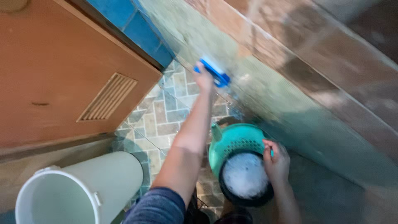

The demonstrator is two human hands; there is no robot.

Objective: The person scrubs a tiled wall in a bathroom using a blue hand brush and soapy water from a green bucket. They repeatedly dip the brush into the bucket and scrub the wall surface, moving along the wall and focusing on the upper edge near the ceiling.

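The tiled wall point(290, 83), wet and mottled brown and green, runs slantwise across the right of the view. A brown door point(49, 70) with a louvred vent fills the left. A pale plastic bucket point(78, 191) lies tipped on the patterned floor point(161, 116). Beside it stands a teal basin point(232, 139) holding 1 black bowl point(244, 178) of white foam. The left hand point(204, 78), arm stretched out, is clamped on a blue scrub brush point(217, 74) pressed against the wall near the floor. The right hand point(277, 159) grips the rim of the bowl, fingers closed over its edge.
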